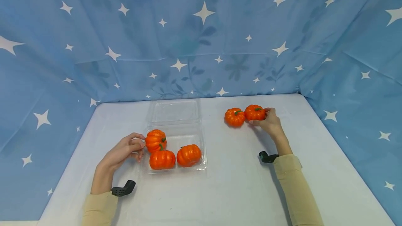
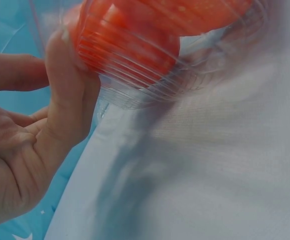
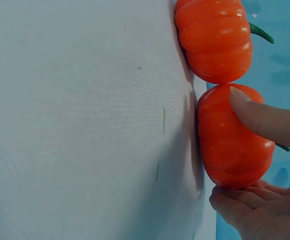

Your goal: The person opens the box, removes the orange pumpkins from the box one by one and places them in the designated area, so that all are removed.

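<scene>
Materials: the container (image 1: 205,151) is clear, thin plastic with a ribbed wall and a flat rim; its hinged lid (image 1: 175,111) lies open towards the curtain (image 1: 226,30), a blue star-print fabric with folds. The pumpkins are glossy, orange, lobed and squat, with green stems. The desk (image 1: 232,191) carries a smooth white cover.

Position: the container holds a far-left pumpkin (image 1: 155,140), a near-left pumpkin (image 1: 162,160) and a near-right pumpkin (image 1: 189,156). To the right of the container stand two more: a loose pumpkin (image 1: 234,118) and, touching it on the right, the gripped pumpkin (image 1: 253,113).

Clearance: the clear base shows in the container's far-right portion. A broad strip of white cover separates the container from the loose pumpkin. The desk's far edge runs along the curtain, behind both loose items.

Hands: the right hand (image 1: 268,122) grips the gripped pumpkin, thumb on one side, fingers on the opposite side. The left hand (image 1: 121,152) touches the container's left wall, fingers bent and partly spread; whether they pinch the rim cannot be told
</scene>
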A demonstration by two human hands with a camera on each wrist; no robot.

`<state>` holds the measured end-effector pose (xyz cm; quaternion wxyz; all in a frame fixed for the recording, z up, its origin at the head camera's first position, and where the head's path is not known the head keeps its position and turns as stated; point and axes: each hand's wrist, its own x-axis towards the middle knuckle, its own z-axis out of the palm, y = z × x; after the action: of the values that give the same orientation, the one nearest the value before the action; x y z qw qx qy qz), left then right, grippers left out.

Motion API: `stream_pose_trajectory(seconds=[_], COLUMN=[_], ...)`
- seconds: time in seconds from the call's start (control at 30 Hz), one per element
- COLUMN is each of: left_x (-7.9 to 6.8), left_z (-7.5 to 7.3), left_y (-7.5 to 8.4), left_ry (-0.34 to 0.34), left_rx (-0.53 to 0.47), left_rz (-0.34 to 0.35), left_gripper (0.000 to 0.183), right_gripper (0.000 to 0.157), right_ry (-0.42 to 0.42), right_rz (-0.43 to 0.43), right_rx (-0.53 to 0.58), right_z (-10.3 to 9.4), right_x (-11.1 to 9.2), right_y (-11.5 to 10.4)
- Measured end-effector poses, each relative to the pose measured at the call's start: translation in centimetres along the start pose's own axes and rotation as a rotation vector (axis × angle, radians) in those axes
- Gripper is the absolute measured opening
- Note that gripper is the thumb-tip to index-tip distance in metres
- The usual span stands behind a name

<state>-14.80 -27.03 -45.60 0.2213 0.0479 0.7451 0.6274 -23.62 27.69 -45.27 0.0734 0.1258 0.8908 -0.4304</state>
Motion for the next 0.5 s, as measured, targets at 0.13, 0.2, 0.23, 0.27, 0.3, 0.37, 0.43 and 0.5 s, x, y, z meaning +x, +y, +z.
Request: stream_pose_trajectory(seconds=[0.13, 0.2, 0.23, 0.27, 0.3, 0.37, 0.43, 0.5], left_x=[-0.04, -0.05, -0.06, -0.08, -0.08, -0.08, -0.06, -0.07], left_z=[0.06, 0.04, 0.03, 0.00, -0.01, -0.02, -0.02, -0.01], left_y=[0.13, 0.13, 0.13, 0.13, 0.12, 0.11, 0.05, -0.02], left_ry=[-0.007, -0.008, -0.007, -0.007, -0.006, -0.002, 0.000, 0.001], left_rx=[-0.004, -0.002, -0.001, 0.001, 0.001, 0.005, 0.007, 0.009], left_rz=[0.006, 0.008, 0.009, 0.009, 0.009, 0.008, 0.006, 0.003], left_gripper=[0.035, 0.034, 0.034, 0.034, 0.034, 0.035, 0.035, 0.036], right_gripper=[0.098, 0.098, 0.098, 0.097, 0.097, 0.097, 0.098, 0.100], right_ry=[-0.009, -0.014, -0.018, -0.020, -0.021, -0.023, -0.028, -0.041], right_rz=[-0.001, 0.005, 0.010, 0.009, 0.012, 0.011, 0.017, 0.022], right_rx=[-0.028, -0.040, -0.045, -0.048, -0.052, -0.056, -0.060, -0.059], right_z=[-0.02, -0.07, -0.07, -0.05, -0.05, -0.05, -0.03, -0.04], right_x=[0.01, 0.02, 0.01, 0.04, 0.05, 0.06, 0.02, -0.06], right_y=[-0.02, -0.04, -0.08, -0.07, -0.11, -0.18, -0.26, -0.30])
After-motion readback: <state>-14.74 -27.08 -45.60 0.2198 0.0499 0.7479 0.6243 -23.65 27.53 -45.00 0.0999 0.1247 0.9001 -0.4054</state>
